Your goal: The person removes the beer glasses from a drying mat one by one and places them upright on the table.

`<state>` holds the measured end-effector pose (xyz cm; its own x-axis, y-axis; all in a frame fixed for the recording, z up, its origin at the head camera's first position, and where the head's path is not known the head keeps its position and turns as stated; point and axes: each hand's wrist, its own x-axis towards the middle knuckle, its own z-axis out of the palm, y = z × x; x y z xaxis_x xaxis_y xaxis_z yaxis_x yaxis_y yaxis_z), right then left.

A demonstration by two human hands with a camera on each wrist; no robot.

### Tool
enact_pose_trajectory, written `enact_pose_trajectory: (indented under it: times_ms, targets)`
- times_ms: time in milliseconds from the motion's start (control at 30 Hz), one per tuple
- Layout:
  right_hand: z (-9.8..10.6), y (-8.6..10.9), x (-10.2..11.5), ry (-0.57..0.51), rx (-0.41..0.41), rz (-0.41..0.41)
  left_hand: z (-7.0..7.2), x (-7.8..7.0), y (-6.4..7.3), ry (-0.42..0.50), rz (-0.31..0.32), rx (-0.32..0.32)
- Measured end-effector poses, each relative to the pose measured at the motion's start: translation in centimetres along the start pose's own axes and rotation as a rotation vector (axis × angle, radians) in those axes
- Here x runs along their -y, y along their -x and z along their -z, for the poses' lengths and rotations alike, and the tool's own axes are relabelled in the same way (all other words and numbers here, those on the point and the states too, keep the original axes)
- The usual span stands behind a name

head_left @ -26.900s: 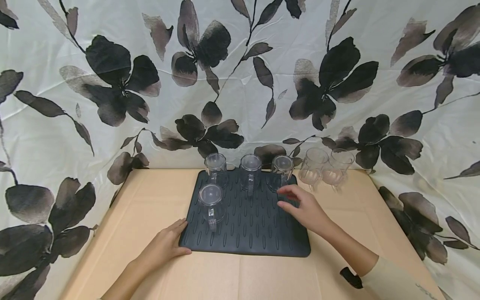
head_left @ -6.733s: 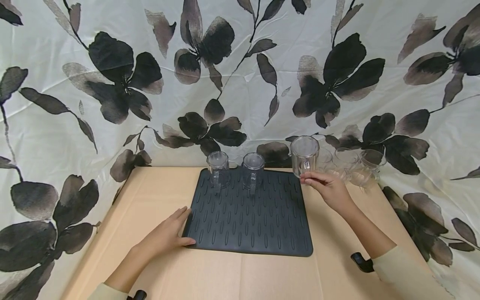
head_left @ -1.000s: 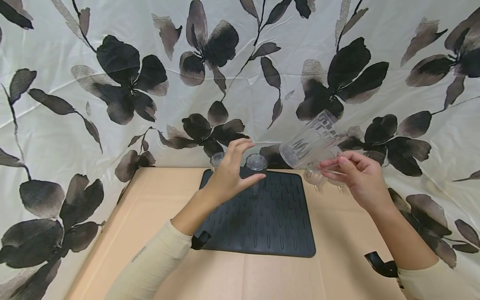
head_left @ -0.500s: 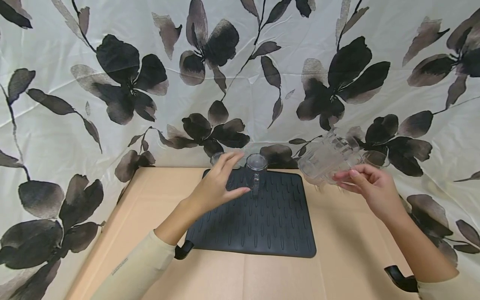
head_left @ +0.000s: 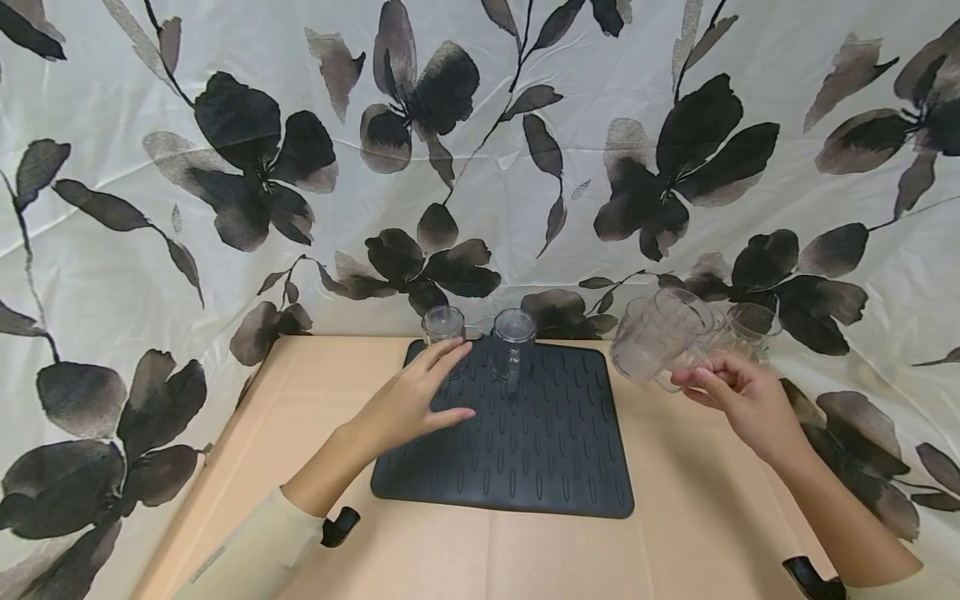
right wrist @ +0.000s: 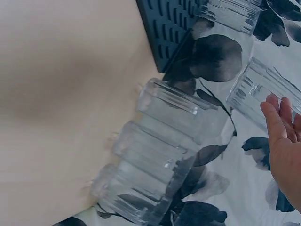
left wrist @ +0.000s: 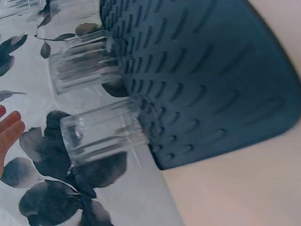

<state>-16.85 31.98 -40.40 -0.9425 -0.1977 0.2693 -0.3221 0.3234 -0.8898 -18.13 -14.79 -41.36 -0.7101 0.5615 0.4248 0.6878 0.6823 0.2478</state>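
Note:
My right hand (head_left: 750, 404) pinches the handle of a clear mug (right wrist: 256, 89), held tilted in the air over the back right of the table. In the right wrist view, its base points toward the mat and the fingers lie along its side. My left hand (head_left: 405, 404) hovers over the left part of the dark ribbed drying mat (head_left: 517, 458), thumb and fingers spread, holding nothing. Two clear mugs stand bottom up at the mat's back edge: the left mug (head_left: 444, 321), partly behind my left fingers, and the right mug (head_left: 514, 333) with its handle facing forward.
Several clear glasses (right wrist: 155, 150) stand in a row on the table right of the mat, partly hidden behind the held mug in the head view. A floral cloth (head_left: 540, 167) hangs directly behind the light wooden table (head_left: 555, 558).
Earlier, more mugs stood on the mat and fewer glasses at the right. In the last second, the held mug moved right and down; my left hand drew back left and down.

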Motion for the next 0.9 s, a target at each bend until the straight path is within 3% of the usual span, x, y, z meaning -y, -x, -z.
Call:
enact_pose_trajectory:
  times_ms: [333,600,900]
  targets:
    - [-0.4,1.2,-1.5,0.120,-0.044,-0.090,-0.4,1.1,3.0,0.000,0.082,0.104]
    - [-0.8,1.7,-2.7,0.102,-0.076,-0.134,-0.5,1.5,4.7,0.018,0.153,0.199]
    - [-1.5,2.1,-4.6,0.150,-0.087,-0.161,-1.8,2.7,8.2,-0.040,0.198,0.252]
